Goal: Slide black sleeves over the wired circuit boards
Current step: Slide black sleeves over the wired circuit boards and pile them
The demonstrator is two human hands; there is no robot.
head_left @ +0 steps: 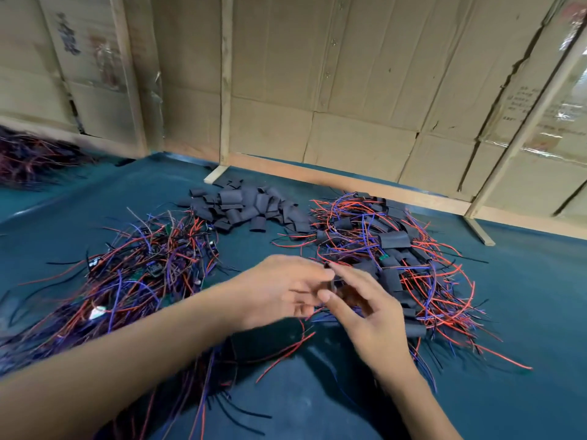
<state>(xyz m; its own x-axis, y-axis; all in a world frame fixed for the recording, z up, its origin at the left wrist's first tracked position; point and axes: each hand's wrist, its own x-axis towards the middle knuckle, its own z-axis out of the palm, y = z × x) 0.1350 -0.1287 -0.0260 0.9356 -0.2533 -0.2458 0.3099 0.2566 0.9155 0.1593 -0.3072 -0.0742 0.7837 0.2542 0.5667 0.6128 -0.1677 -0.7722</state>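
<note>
- Nearest: left hand (279, 290) and right hand (365, 312) meet over the dark teal table mat (524, 312), fingertips touching around one short black tubular sleeve (337, 284). Both hands pinch it – motion blur, so I can't tell whether a board is already inside.
- Sleeve axis: looks roughly vertical in the view, upper end tipped slightly left; the open end can't be made out.
- Loose red, blue and black wires (286, 344) trail from under the hands toward the near edge – probably the leads of the piece in hand.
- Left, a bit farther: tangled pile of bare wired circuit boards (143, 268), green boards showing. Judged as the remaining work – a big pile.
- Right, similar depth: pile of sleeved boards with red and blue leads (394, 249), black sleeves lying at all angles. Judged as done; similar in bulk to the left pile, so roughly midway.
- Behind, between the piles: heap of empty black sleeves (247, 206) – plenty left.
- Far: cardboard wall with wooden battens (317, 74).
</note>
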